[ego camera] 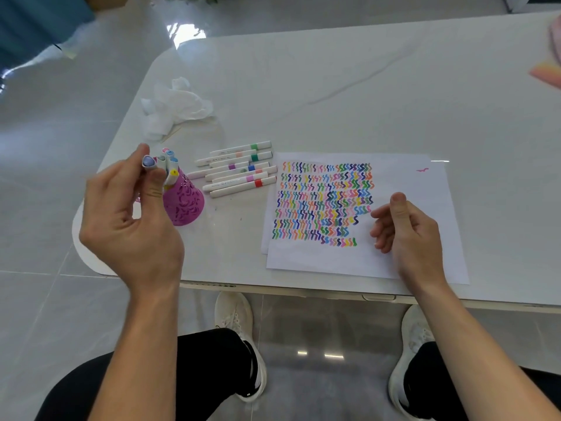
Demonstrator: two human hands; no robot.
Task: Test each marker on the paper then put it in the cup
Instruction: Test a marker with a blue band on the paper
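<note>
My left hand (130, 226) pinches a white marker with a purple end cap (148, 162) between thumb and fingers, right at the mouth of the pink perforated cup (183, 205). Several capped markers (170, 165) stand in that cup. A bunch of white markers with coloured bands (239, 170) lies on the table between the cup and the paper. The white paper (403, 177) carries rows of coloured squiggles (324, 202). My right hand (403, 229) rests on the paper beside the squiggles, fingers loosely curled, holding nothing.
Crumpled white tissue (174, 106) lies behind the cup near the table's left edge. The white marble table (334, 86) ends close to the cup on the left. A pink object (549, 68) sits at the far right edge. My knees and shoes show below the table.
</note>
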